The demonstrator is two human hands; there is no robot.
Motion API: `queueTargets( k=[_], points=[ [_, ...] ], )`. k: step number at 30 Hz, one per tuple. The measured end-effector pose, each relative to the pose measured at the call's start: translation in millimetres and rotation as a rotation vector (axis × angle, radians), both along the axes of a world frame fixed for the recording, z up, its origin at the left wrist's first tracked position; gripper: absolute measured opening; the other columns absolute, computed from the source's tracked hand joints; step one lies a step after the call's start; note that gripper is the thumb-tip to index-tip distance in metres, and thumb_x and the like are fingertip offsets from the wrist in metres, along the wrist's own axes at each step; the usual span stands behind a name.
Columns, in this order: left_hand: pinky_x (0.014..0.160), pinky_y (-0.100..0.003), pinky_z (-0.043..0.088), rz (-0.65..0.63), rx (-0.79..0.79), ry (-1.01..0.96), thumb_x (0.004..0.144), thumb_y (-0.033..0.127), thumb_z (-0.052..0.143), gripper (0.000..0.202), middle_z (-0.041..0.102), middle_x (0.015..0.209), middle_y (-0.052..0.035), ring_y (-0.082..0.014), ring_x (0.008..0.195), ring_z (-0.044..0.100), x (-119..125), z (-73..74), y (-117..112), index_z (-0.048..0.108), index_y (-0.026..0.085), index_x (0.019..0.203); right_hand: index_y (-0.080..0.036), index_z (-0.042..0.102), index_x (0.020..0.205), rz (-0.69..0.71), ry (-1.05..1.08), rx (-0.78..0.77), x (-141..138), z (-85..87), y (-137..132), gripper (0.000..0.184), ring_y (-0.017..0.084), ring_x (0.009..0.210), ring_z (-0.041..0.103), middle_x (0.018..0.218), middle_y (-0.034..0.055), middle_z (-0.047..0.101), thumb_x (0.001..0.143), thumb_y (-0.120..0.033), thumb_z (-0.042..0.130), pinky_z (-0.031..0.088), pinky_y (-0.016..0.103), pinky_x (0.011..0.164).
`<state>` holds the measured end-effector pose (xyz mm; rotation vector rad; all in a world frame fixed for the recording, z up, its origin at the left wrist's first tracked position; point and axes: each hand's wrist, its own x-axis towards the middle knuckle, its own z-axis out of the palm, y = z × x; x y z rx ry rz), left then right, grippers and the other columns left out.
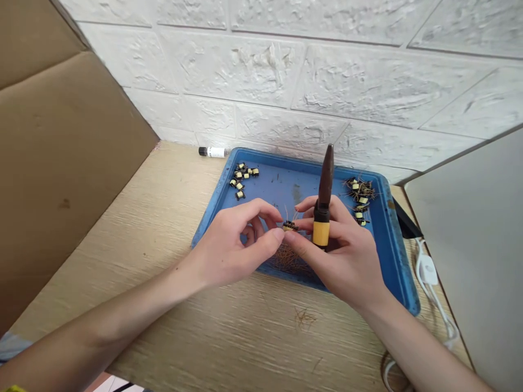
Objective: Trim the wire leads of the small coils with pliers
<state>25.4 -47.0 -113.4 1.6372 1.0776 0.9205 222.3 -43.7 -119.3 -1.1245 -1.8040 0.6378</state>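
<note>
Fingers [304, 247] of right hand [351, 253] pinch a small yellow-black coil [290, 226] and hold a yellow-handled tool [321, 231] tip up, left hand [237, 239] nearly closed at coil's left end, grip unclear, over blue tray [278, 185] with wire clippings [288, 258] on worktop [245, 326].

- I see a blue tray [269, 188] in the middle.
- The little part [290, 226] at the centre looks black and pale yellow to me.
- Right of centre, I see a tool [321, 228], yellow and black with a dark brown tip [326, 179].
- Up top, my view has a white wall [261, 65] with a brick pattern.
- Left: brown cardboard [61, 163].
</note>
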Motion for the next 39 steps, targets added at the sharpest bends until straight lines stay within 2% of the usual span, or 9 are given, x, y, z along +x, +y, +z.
queueTargets(
  k=[5, 9, 14, 19, 23, 28, 33, 39],
  points=[
    [0.065, -0.02, 0.055, -0.06, 0.002, -0.104, 0.094, 0.022, 0.072, 0.007, 0.072, 0.1, -0.0008, -0.0102, 0.077, 0.066, -3, -2.7, 2, 0.072, 0.02, 0.101, -0.028, 0.08, 0.083, 0.041, -0.018, 0.011, 2, -0.6, 0, 0.006, 0.02, 0.093, 0.072, 0.104, 0.0042, 0.075, 0.081, -0.023, 0.08, 0.063, 0.038, 0.081],
    [0.068, -0.019, 0.056, -0.072, 0.011, -0.189, 0.09, 0.015, 0.077, 0.008, 0.074, 0.102, -0.0019, -0.0128, 0.089, 0.069, -6, -7.7, 5, 0.077, 0.021, 0.096, -0.028, 0.081, 0.085, 0.072, -0.036, 0.006, 2, -1.1, -1, 0.009, 0.021, 0.097, 0.073, 0.107, 0.0051, 0.074, 0.081, -0.02, 0.08, 0.064, 0.039, 0.082],
    [0.076, -0.019, 0.058, -0.084, 0.077, -0.211, 0.09, 0.01, 0.076, 0.012, 0.076, 0.102, -0.0017, -0.0128, 0.098, 0.071, -8, -10.5, 5, 0.079, 0.02, 0.097, -0.024, 0.081, 0.087, 0.133, -0.043, 0.022, 1, -2.5, -1, 0.01, 0.018, 0.098, 0.074, 0.107, 0.006, 0.074, 0.08, -0.016, 0.08, 0.064, 0.033, 0.083],
    [0.079, -0.016, 0.058, -0.053, 0.123, -0.207, 0.091, 0.006, 0.071, 0.017, 0.075, 0.102, 0.0008, -0.0094, 0.098, 0.071, -8, -11.8, 3, 0.077, 0.021, 0.097, -0.021, 0.079, 0.085, 0.145, -0.027, 0.043, 2, -2.0, 0, 0.007, 0.015, 0.096, 0.074, 0.108, 0.0066, 0.074, 0.081, -0.017, 0.081, 0.064, 0.03, 0.087],
    [0.082, -0.012, 0.057, -0.048, 0.111, -0.206, 0.092, 0.006, 0.07, 0.017, 0.076, 0.1, 0.0034, -0.0069, 0.097, 0.072, -8, -12.1, 2, 0.075, 0.021, 0.097, -0.022, 0.078, 0.083, 0.131, -0.022, 0.048, 1, -0.2, -1, 0.008, 0.016, 0.095, 0.075, 0.106, 0.0063, 0.076, 0.082, -0.014, 0.075, 0.064, 0.031, 0.085],
    [0.087, -0.012, 0.059, -0.025, 0.036, -0.179, 0.094, 0.009, 0.07, 0.016, 0.081, 0.1, 0.0044, -0.0065, 0.094, 0.075, -6, -11.1, 0, 0.077, 0.022, 0.1, -0.023, 0.076, 0.073, -0.02, -0.016, 0.074, 0, 2.2, -2, 0.016, 0.016, 0.085, 0.075, 0.096, 0.0033, 0.077, 0.084, -0.014, 0.07, 0.063, 0.031, 0.074],
    [0.073, -0.012, 0.058, 0.009, 0.061, -0.12, 0.091, 0.008, 0.073, 0.015, 0.08, 0.09, 0.0063, -0.0059, 0.079, 0.073, -4, -11.1, 0, 0.078, 0.022, 0.095, -0.024, 0.073, 0.068, -0.078, -0.009, 0.061, 3, 2.5, 0, 0.021, 0.014, 0.08, 0.073, 0.093, 0.0014, 0.077, 0.088, -0.018, 0.071, 0.06, 0.028, 0.069],
    [0.073, -0.012, 0.057, -0.038, 0.099, -0.072, 0.091, 0.004, 0.07, 0.019, 0.08, 0.088, 0.0065, -0.0063, 0.079, 0.073, -3, -9.3, 1, 0.076, 0.021, 0.094, -0.025, 0.076, 0.072, -0.033, -0.021, 0.064, 3, 2.2, -1, 0.015, 0.015, 0.084, 0.072, 0.094, 0.0015, 0.076, 0.083, -0.016, 0.075, 0.06, 0.03, 0.073]
  ],
)
